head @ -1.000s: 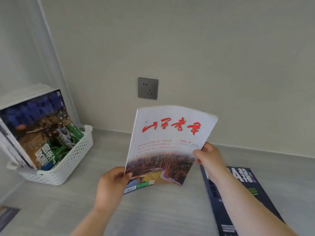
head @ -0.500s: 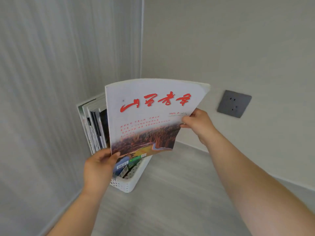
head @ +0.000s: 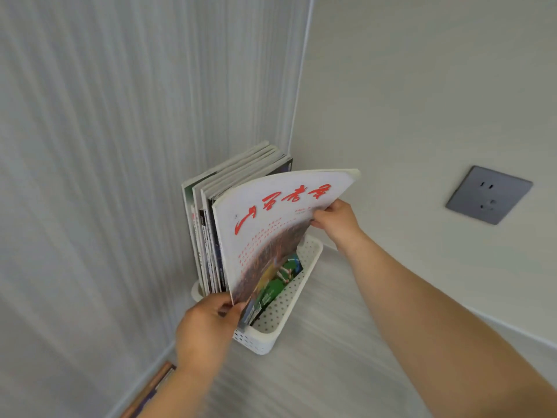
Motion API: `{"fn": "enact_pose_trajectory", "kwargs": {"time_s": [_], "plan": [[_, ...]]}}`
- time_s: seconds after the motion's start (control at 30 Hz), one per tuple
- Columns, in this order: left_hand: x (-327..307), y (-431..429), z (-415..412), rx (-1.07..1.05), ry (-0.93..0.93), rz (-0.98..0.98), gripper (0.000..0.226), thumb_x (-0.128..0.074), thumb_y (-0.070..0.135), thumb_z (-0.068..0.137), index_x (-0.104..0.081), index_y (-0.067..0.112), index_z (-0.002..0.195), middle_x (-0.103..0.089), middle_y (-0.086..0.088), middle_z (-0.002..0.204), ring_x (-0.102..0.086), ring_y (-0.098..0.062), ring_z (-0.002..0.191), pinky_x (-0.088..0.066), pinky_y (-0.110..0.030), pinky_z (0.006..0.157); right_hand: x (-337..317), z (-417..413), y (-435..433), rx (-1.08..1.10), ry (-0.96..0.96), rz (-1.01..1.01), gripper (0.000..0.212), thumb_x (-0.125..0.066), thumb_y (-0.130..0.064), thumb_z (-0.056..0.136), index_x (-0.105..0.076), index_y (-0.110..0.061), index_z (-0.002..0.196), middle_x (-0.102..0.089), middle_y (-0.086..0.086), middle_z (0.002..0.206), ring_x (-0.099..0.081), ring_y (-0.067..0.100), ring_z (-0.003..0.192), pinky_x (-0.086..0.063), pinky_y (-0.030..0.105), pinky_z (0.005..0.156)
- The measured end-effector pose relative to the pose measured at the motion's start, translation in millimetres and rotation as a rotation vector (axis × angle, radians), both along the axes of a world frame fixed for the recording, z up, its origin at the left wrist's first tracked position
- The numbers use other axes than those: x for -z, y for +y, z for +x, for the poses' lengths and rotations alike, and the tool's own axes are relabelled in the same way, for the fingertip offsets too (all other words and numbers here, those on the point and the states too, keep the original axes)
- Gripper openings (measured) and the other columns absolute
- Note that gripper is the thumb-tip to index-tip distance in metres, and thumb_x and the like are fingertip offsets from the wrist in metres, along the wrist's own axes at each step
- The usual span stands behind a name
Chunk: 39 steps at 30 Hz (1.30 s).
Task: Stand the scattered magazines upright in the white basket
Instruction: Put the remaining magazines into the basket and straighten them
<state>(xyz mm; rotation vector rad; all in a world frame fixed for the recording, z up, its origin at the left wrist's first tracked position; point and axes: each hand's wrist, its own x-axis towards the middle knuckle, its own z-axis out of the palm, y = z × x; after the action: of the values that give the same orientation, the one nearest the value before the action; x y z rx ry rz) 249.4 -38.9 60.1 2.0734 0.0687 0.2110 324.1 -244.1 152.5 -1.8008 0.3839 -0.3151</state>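
A white magazine with red brush lettering (head: 271, 224) is held upright over the white perforated basket (head: 283, 309) in the corner. My left hand (head: 208, 324) pinches its lower corner just above the basket's near end. My right hand (head: 334, 218) grips its right edge higher up. The magazine bends a little and its lower edge dips toward the basket's opening. Behind it, several magazines (head: 211, 224) stand upright in the basket against the curtain side.
A pale curtain (head: 105, 176) hangs on the left and a plain wall with a grey socket (head: 488, 194) is on the right. The basket stands on a grey surface (head: 316, 372). A dark book edge (head: 147, 393) lies at the bottom left.
Both hands have carried the magazine left from above the surface to the basket, then turned it edge-on and lowered it against the standing magazines. The camera swung left and nearer.
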Motion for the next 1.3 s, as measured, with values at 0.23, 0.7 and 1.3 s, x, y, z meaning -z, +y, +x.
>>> {"fn": "enact_pose_trajectory", "kwargs": {"time_s": [0.23, 0.7, 1.3], "plan": [[8, -1, 3, 0.012, 0.039, 0.072, 0.029, -0.070, 0.022, 0.072, -0.050, 0.030, 0.052, -0.050, 0.012, 0.049, -0.049, -0.015, 0.053, -0.033, -0.018, 0.046, 23, 13, 6, -0.019, 0.095, -0.072, 0.033, -0.042, 0.004, 0.082, -0.054, -0.003, 0.113, -0.060, 0.016, 0.113, -0.056, 0.033, 0.109, -0.047, 0.043, 0.096], [14, -6, 12, -0.053, -0.041, 0.023, 0.021, -0.070, 0.019, 0.072, -0.050, 0.027, 0.069, -0.053, 0.003, 0.066, -0.046, -0.003, 0.054, -0.030, -0.017, 0.046, 55, 9, 62, -0.272, 0.149, 0.043, 0.064, -0.042, -0.016, 0.090, -0.010, -0.039, 0.140, -0.023, -0.002, 0.151, -0.023, 0.023, 0.138, -0.025, 0.049, 0.112], [0, -49, -71, 0.232, -0.094, -0.039, 0.037, -0.061, 0.000, 0.077, -0.053, 0.035, 0.068, -0.057, 0.009, 0.064, -0.056, -0.002, 0.063, -0.039, -0.004, 0.054, 72, -115, -36, -0.021, 0.097, -0.235, 0.032, -0.047, -0.001, 0.083, -0.058, -0.007, 0.113, -0.061, 0.013, 0.119, -0.056, 0.023, 0.102, -0.036, 0.016, 0.080]]}}
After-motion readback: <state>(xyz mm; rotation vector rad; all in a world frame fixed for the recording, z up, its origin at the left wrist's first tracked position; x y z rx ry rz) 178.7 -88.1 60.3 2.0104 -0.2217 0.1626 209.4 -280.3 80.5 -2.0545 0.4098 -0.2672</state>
